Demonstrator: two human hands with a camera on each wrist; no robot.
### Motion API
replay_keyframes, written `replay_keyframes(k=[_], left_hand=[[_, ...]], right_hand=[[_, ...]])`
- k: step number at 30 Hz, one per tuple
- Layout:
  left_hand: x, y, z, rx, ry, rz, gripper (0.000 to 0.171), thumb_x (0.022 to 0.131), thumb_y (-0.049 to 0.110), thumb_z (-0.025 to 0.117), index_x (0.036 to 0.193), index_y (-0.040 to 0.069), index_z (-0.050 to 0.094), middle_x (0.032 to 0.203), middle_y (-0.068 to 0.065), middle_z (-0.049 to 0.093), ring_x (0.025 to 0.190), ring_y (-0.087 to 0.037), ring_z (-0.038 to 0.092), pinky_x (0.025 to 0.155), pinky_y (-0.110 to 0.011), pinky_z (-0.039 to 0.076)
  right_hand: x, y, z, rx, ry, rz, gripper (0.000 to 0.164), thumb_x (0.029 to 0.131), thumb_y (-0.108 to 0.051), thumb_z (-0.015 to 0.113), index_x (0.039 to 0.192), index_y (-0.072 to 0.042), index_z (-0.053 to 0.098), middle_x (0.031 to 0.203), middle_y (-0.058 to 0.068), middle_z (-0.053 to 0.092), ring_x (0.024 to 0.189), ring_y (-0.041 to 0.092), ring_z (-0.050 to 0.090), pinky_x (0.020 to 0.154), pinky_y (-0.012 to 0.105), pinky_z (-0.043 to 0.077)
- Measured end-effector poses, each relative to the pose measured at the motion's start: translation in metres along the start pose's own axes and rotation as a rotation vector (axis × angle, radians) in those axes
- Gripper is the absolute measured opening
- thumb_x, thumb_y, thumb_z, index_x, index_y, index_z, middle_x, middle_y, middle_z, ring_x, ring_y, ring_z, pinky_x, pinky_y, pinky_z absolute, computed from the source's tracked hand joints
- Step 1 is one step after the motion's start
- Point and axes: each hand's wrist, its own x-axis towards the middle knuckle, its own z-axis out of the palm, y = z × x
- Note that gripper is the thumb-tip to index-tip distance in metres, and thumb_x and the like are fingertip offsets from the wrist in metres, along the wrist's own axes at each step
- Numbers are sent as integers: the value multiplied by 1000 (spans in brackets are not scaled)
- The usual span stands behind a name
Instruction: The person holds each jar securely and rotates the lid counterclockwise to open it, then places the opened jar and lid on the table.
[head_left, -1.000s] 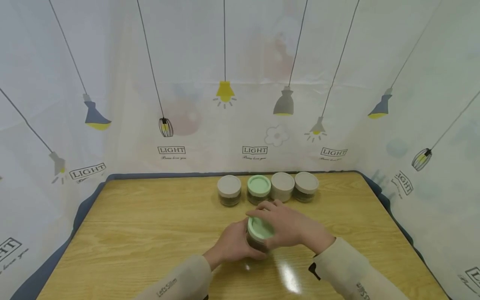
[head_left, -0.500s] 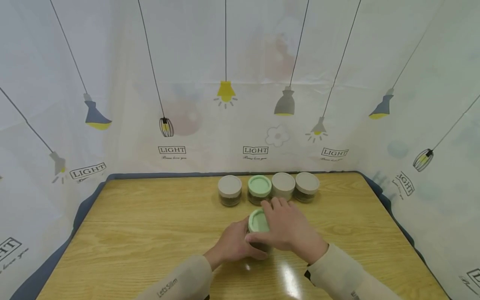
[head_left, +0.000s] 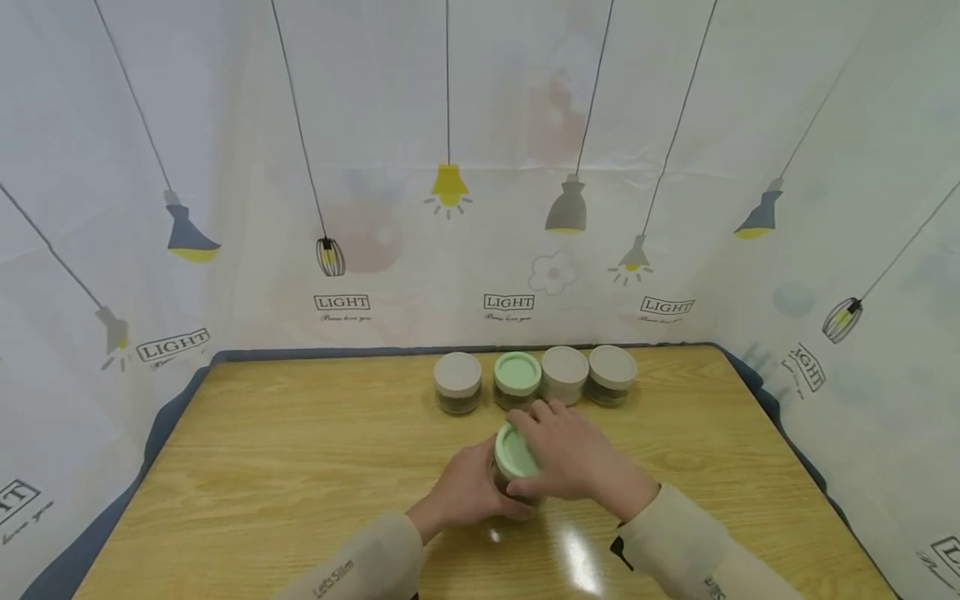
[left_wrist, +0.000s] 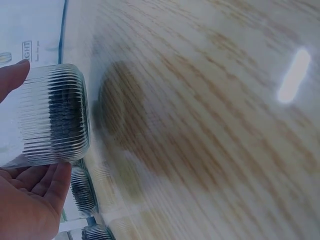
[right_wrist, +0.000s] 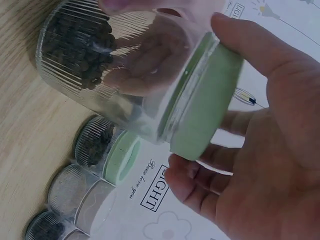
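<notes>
A ribbed clear-glass jar (right_wrist: 75, 50) with dark bean-like pieces at its bottom stands between my hands near the middle of the table. My left hand (head_left: 468, 487) holds its side, thumb and fingers on opposite sides of the glass in the left wrist view. On the jar sits a light green lid (head_left: 513, 457). My right hand (head_left: 573, 454) grips this lid from the right, with the thumb at one edge and fingers at the other. A narrow band shows between lid and glass in the right wrist view; whether the lid is loose cannot be told.
Behind the hands stands a row of jars: a white-lidded jar (head_left: 458, 383) at left, a green-lidded jar (head_left: 517, 375), then a pale jar (head_left: 564, 375) and another white-lidded jar (head_left: 612, 373). The wooden table (head_left: 300, 467) ends at a lamp-print curtain (head_left: 405, 250).
My right hand turned on the lid, its thumb swinging across the front by half a second ago, then partly turned back. My left hand and the jar stay nearly in place.
</notes>
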Motion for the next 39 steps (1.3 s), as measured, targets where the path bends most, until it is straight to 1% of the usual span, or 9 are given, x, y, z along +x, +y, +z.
replay_keyframes(k=[9,12,14,16,21,24,27,32,39], left_hand=[[-2,0,-1,60,3,-3,90,60,54,87,134,20,51,121,7,65,110,-13,61,96,-36,49],[-1,-1,-1,67,1,14,92,60,55,86,136,20,49,123,6,65,112,-12,61,97,-36,49],[-1,0,-3,70,5,33,95,61,57,85,140,20,46,126,6,64,114,-13,61,99,-37,49],[-1,0,-4,71,9,52,97,63,56,85,143,20,44,128,5,64,116,-14,61,101,-38,48],[0,1,-3,74,5,45,96,64,55,84,144,22,43,129,6,63,115,-14,61,98,-37,49],[0,1,-2,75,-5,20,94,64,56,84,142,24,45,127,6,64,113,-14,61,94,-36,50],[0,1,-1,78,-12,8,92,64,56,84,142,24,45,128,6,64,113,-14,61,94,-37,50],[0,2,0,86,-8,9,93,64,56,84,142,25,45,129,6,63,115,-15,61,95,-38,50],[2,3,2,66,-1,18,97,65,55,84,146,23,41,133,3,61,118,-17,60,99,-39,48]], right_hand=[[-2,3,-10,96,-83,-140,88,70,-25,86,147,-21,43,145,7,47,127,33,45,102,53,43],[-3,2,-12,116,-110,-122,108,64,-32,90,154,-24,29,158,8,31,139,37,34,109,58,36],[-4,1,-13,128,-123,-84,121,61,-46,89,157,-25,19,163,10,20,143,39,28,112,61,31],[-4,0,-12,131,-118,-36,125,60,-61,83,158,-23,15,163,12,16,144,40,26,113,61,29],[-4,-6,-8,58,-29,65,107,73,-77,62,152,-11,32,151,17,38,136,39,40,108,56,38],[-5,-10,-6,-1,15,124,101,75,-80,57,146,-10,41,135,17,50,124,36,50,99,52,46],[-5,-12,-4,-27,27,179,101,73,-84,53,142,-10,44,124,15,53,114,32,55,91,48,50],[-4,-13,-2,-30,36,227,105,71,-87,50,141,-9,45,122,17,54,111,32,55,90,47,51],[-4,-13,1,-60,40,189,91,72,-80,59,129,-9,50,111,15,55,104,30,56,81,44,53]])
